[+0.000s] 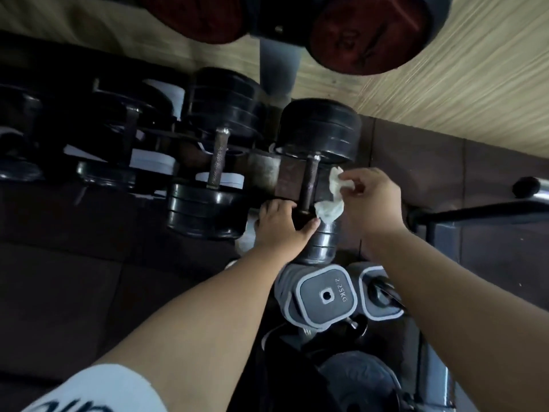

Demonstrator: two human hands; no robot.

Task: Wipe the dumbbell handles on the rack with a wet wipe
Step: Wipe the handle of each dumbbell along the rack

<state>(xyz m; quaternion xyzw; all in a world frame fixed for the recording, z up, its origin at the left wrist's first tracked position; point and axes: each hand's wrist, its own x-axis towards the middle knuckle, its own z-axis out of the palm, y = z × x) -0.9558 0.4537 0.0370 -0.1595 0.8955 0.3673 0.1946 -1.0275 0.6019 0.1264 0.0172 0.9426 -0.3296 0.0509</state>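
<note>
A black dumbbell (319,129) lies on the rack at centre right, its knurled metal handle (310,183) running toward me. My left hand (282,226) grips the near weight head of this dumbbell, fingers curled over its top. My right hand (368,197) pinches a crumpled white wet wipe (332,200) just right of the handle, the wipe hanging beside it. A second black dumbbell (208,209) with a bare handle (217,157) lies to the left.
More dark dumbbells (104,138) fill the rack's left side. Grey 2.25 kg dumbbells (325,295) sit below my hands. Red weight plates (368,34) hang at the top over a wooden floor. A black metal bar (475,212) juts in from the right.
</note>
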